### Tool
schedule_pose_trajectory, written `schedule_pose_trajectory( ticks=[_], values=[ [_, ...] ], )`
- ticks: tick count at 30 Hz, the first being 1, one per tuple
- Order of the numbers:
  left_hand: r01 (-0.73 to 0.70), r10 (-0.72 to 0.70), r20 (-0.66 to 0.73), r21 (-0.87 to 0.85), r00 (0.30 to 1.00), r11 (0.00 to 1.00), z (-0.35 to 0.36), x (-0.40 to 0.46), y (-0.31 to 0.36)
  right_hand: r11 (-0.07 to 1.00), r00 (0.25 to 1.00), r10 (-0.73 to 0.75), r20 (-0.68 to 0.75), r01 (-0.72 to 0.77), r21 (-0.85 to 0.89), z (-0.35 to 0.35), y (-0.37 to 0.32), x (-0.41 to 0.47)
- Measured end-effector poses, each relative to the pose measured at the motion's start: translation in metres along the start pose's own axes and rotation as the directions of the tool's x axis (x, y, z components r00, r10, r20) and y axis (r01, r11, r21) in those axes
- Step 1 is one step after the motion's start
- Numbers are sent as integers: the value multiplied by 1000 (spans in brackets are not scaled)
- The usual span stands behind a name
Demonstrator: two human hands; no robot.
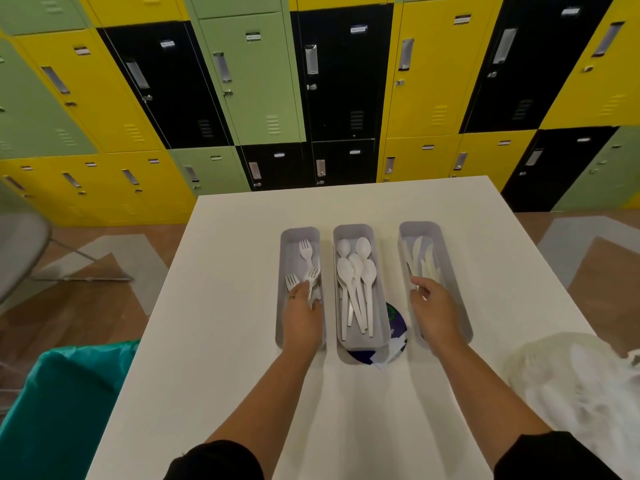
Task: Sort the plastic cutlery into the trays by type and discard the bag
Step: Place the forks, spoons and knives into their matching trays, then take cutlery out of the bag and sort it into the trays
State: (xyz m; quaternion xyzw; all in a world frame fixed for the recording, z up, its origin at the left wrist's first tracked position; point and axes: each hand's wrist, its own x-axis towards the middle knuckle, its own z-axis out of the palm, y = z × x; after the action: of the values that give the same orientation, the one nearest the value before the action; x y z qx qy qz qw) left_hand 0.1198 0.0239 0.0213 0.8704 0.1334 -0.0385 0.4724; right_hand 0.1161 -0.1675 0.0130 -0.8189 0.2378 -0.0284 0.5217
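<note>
Our left hand (300, 315) pinches forks (311, 282) in the ten o'clock tray (281, 271); right hand (433, 308), loosely curled (whether holding anything we cannot tell), reaches the knives (420, 258). The bag (571, 372), at four o'clock, could slide off the desk (225, 306).

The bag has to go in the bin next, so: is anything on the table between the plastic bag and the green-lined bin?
Yes. The plastic bag lies at the table's right edge and the bin stands off its left edge; both forearms stretch across the bare tabletop between them. The three trays sit farther back.
</note>
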Motion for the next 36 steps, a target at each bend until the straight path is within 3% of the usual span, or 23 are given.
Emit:
schedule_pose_trajectory(
  ticks=[9, 15, 20, 24, 31, 36],
  values=[
    [-153, 152, 136, -4, 979, 988, 28, -51, 24, 999, 999, -36, -30, 36, 20, -49, 15, -33],
    [-199, 205, 213, -48, 955, 979, 46, -81, 36, 988, 985, -106, -139, 87, -130, -86, 43, -56],
    [-263, 269, 301, -60, 915, 963, 74, -109, 46, 941, 942, -85, -324, -32, -338, -122, 71, -75],
    [-351, 353, 387, -79, 852, 933, 105, -129, 58, 913, 925, -4, -380, -152, -378, -152, 94, -84],
    [-519, 456, 545, -44, 704, 854, 167, -154, 82, 888, 939, 200, -281, -295, -353, -187, 127, -90],
    [-609, 432, 647, 65, 629, 790, 202, -165, 95, 889, 954, 235, -189, -289, -355, -195, 144, -96]
  ],
)
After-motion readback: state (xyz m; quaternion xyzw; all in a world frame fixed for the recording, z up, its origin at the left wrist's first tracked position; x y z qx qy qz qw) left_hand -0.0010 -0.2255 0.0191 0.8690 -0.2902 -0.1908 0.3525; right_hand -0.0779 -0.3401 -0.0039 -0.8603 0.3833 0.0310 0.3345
